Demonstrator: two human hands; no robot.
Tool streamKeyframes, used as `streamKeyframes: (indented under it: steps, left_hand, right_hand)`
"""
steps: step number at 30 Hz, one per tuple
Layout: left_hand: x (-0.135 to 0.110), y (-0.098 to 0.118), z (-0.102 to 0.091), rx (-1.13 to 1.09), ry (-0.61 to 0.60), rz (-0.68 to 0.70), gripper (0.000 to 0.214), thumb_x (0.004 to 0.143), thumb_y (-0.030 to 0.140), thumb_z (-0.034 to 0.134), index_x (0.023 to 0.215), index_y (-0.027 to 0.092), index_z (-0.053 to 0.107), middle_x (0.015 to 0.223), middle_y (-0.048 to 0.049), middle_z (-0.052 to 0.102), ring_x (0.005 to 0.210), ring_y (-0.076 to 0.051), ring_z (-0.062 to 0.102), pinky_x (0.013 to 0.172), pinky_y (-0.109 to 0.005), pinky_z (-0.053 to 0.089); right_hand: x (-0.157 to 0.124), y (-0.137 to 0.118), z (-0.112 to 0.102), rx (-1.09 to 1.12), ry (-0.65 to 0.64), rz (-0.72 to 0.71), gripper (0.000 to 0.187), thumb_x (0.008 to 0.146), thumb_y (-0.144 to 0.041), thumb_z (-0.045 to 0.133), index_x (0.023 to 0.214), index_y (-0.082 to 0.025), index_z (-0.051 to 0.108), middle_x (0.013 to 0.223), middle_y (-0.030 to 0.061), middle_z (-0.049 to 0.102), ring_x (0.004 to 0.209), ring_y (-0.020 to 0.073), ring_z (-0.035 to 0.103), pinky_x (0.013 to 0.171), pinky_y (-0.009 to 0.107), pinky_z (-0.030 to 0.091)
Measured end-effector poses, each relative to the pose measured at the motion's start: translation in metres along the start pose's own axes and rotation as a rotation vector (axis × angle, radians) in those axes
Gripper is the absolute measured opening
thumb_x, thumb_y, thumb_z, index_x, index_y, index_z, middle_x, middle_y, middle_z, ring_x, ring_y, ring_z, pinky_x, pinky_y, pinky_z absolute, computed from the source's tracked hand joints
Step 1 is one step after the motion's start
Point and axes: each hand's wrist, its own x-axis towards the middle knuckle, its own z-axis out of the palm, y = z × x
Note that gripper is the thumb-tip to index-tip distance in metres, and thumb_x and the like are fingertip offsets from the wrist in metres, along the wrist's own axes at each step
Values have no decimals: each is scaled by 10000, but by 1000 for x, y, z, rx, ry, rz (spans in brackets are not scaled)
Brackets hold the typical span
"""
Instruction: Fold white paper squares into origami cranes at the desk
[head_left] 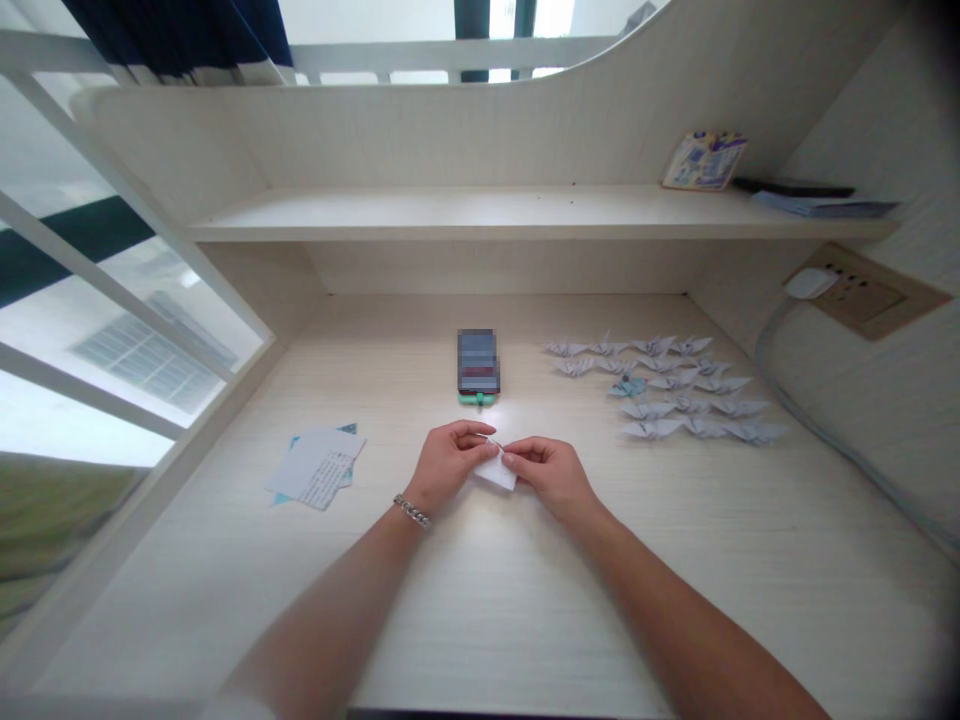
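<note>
Between my hands is a small piece of folded white paper (496, 474), held just above or against the desk at its middle. My left hand (451, 462) pinches its upper left side between thumb and fingers. On the opposite side, my right hand (551, 472) grips the paper's edge with thumb and forefinger. Part of the paper is hidden behind the fingers. Folded paper cranes (671, 382) stand in several rows to the right, mostly white, with one blue crane (627, 386) among them. Flat paper sheets (311, 466), one bearing handwriting, lie in a loose pile at left.
A phone (478, 362) with a green edge lies beyond my hands. Along the back runs a shelf (450, 212) carrying a small colourful packet (705, 160) and a dark flat item on papers. A charger (811, 283) sits in the right wall socket, its cable trailing down the desk's right side.
</note>
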Motion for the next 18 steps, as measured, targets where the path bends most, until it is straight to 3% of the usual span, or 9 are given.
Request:
streamKeyframes:
  steps: [18]
  left_hand:
    - [-1,0,4,-30,49,35,317,596,262,723,862,117,631,688,-57,665,643,-149,617,609,-246,474]
  right_hand:
    - [-2,-2,3,-121,33,-52,261,584,-328,721,753,-133,687,721,79,697,650,190,633,617,309,502]
